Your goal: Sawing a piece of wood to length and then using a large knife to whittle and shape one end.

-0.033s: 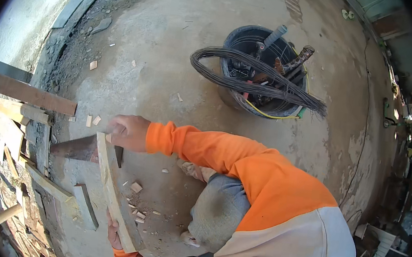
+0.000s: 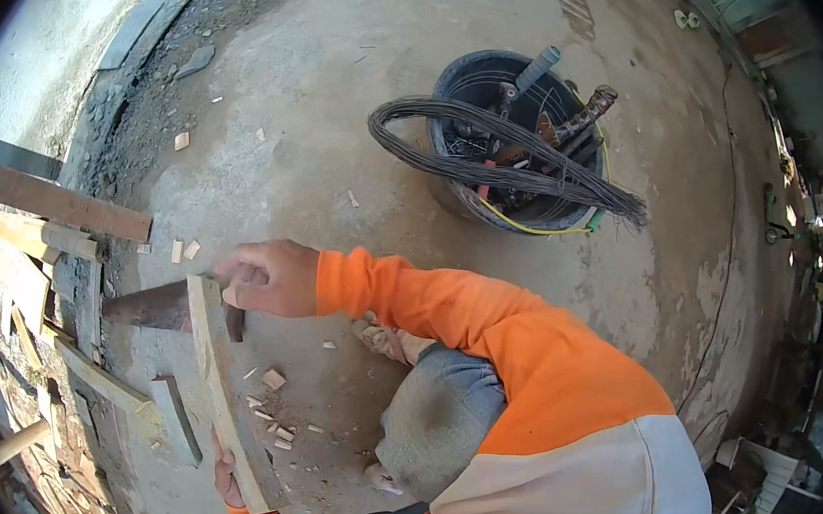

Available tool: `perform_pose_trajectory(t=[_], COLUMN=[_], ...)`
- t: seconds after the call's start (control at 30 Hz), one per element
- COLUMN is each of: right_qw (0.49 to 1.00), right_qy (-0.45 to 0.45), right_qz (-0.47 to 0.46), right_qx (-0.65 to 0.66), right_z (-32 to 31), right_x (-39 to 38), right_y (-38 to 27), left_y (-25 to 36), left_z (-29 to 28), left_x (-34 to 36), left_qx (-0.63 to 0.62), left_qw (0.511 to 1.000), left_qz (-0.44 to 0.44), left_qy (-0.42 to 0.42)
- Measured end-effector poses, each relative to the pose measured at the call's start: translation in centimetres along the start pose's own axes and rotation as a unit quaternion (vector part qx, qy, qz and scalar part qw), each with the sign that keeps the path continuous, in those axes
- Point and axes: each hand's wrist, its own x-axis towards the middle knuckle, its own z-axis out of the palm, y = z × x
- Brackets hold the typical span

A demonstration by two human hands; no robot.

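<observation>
A pale wooden plank (image 2: pixel 237 409) slants across a rusty saw blade (image 2: pixel 150 308) low over the concrete floor. My right hand (image 2: pixel 267 274), in an orange sleeve, is at the plank's upper end with its fingers curled onto it. My left hand (image 2: pixel 227 468) grips the lower end from the side, partly hidden by the wood. A dark piece, perhaps the saw's handle, shows just right of the upper end. Small wood offcuts (image 2: pixel 273 379) are scattered beside the plank and my bent, denim-covered knee.
A black bucket (image 2: pixel 438 195) of tools stands ahead, with a coil of dark wire (image 2: pixel 395 125) on it. Loose boards (image 2: pixel 56 200) lie at the left by a white wall (image 2: pixel 41 58) with rubble along its foot. A cord and assorted clutter run along the right.
My right hand and the plank's upper end have shifted slightly toward the bottom of the view, the hand also a little rightward. The view has moved slightly.
</observation>
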Motion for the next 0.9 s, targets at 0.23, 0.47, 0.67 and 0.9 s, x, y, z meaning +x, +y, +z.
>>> perform_pose_trajectory(t=[0.23,0.47,0.67,0.9], right_qw=[0.834,0.645,0.470,0.462], right_qy=[0.397,0.526,0.014,-0.120], right_qz=[-0.271,0.126,0.419,0.456], right_qx=[0.272,-0.539,-0.777,-0.751], right_z=[-18.3,-32.4,-32.4,-31.6], right_x=[-20.1,-25.6,-16.7,-18.5], right_y=[-7.4,2.0,6.2,-1.4], left_y=[4.4,6.1,7.0,8.1], left_z=[-3.5,-8.1,-15.8,-14.6], left_x=[-5.1,-6.6,-9.4,-8.9], left_qx=[0.102,-0.227,-0.239,-0.310], left_qw=[0.994,0.973,0.959,0.906], left_qz=[0.022,-0.027,0.049,0.182], left_qy=[0.008,0.039,0.144,0.222])
